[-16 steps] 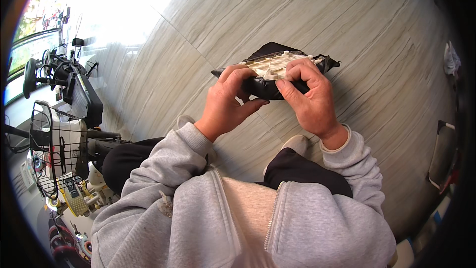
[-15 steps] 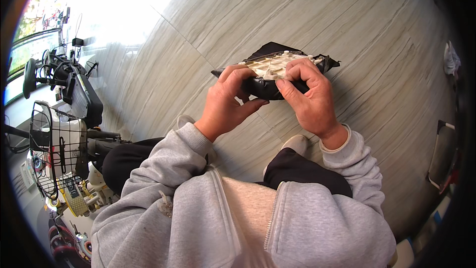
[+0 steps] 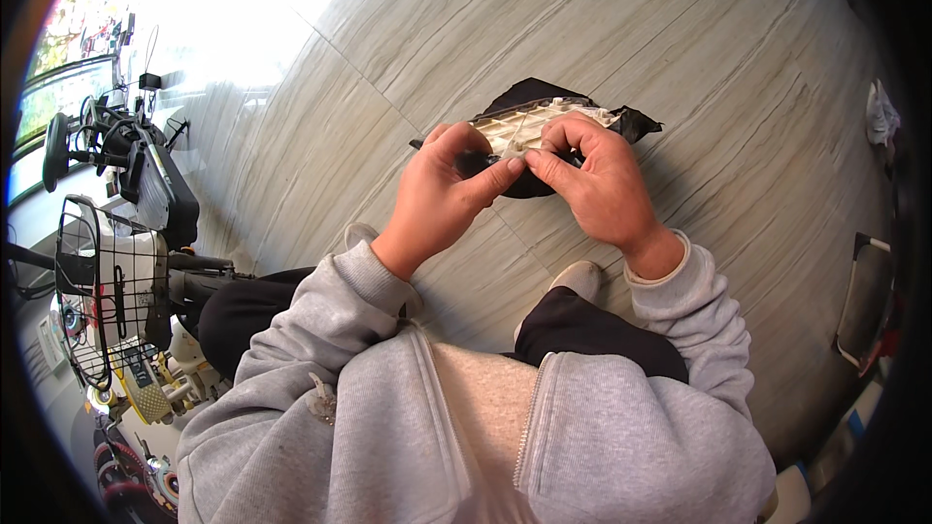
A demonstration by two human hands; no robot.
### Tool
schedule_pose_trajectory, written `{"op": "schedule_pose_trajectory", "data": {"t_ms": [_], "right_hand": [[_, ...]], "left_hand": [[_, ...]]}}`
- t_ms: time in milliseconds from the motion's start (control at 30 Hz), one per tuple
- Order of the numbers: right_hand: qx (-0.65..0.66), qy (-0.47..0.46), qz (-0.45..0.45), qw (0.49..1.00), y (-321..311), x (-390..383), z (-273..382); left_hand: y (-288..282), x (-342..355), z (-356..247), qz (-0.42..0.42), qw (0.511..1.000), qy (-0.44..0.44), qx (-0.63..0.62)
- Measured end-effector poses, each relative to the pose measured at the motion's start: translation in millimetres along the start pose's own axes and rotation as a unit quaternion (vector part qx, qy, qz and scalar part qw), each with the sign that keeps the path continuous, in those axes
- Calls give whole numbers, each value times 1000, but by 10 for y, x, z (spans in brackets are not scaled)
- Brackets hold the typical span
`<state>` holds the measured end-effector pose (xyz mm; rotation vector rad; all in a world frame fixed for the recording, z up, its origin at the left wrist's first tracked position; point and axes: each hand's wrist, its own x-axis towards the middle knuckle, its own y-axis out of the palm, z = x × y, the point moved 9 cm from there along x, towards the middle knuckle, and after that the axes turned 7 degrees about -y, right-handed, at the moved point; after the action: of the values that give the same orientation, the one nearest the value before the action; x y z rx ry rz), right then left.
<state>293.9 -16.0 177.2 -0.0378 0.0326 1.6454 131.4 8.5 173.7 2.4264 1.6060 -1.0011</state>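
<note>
Out in front of me I hold a seat-like pad with a ribbed cream plastic base [image 3: 505, 128] facing up and a black leather-like cover [image 3: 532, 91] around it. My left hand [image 3: 432, 192] grips the near left edge, its thumb laid along the rim. My right hand [image 3: 604, 180] is closed on the near edge to the right, thumb and fingers pinching the cover's border. Both thumb tips almost meet at the middle of that edge. A loose, crumpled black flap [image 3: 638, 124] sticks out at the right end. What lies under my fingertips is hidden.
At my left stand a black wire basket [image 3: 109, 277] and a scooter-like vehicle with a dark body [image 3: 167, 196]. Yellow and white parts [image 3: 150, 393] sit below them. A white crumpled cloth [image 3: 882, 118] and a dark framed panel [image 3: 864, 301] are at the far right.
My left thumb has come up from under the pad onto its near rim, beside the right thumb. My right hand has shifted slightly left along the edge.
</note>
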Motion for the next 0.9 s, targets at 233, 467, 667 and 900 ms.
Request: {"op": "schedule_pose_trajectory", "data": {"t_ms": [233, 467, 667, 900], "right_hand": [[23, 40, 91, 995, 7, 57, -29], [-48, -43, 88, 994, -78, 11, 188], [-45, -29, 42, 998, -67, 58, 123], [-24, 14, 44, 999, 14, 117, -88]], "left_hand": [[37, -26, 24, 33, 996, -38, -69], [-1, -33, 33, 35, 994, -51, -85], [-2, -19, 102, 47, 995, -64, -63], [-9, 33, 168, 43, 999, -30, -9]]}}
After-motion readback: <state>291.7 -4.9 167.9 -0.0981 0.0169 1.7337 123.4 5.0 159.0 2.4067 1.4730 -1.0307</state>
